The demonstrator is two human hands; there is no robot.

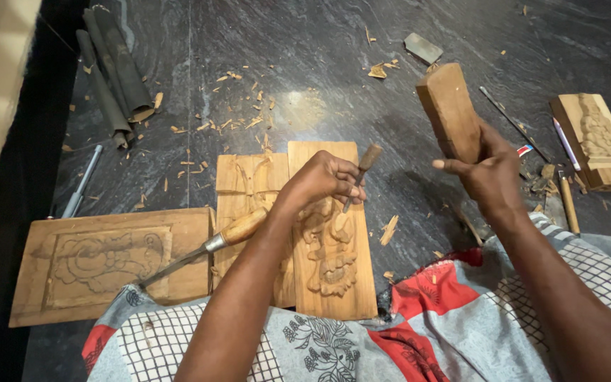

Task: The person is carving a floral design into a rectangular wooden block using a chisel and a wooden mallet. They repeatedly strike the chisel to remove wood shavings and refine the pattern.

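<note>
Wooden mallet block is hanging gripped in my right hand, up and right of the chisel. My left hand is pinching that chisel, its axis slanting down onto the carved panel.

**Tight around the carving, open floor beyond**

Spare chisel lies across the left panel, blocking that side. Tools and a carved block crowd the right. Chip-strewn dark floor ahead lies open.
</note>
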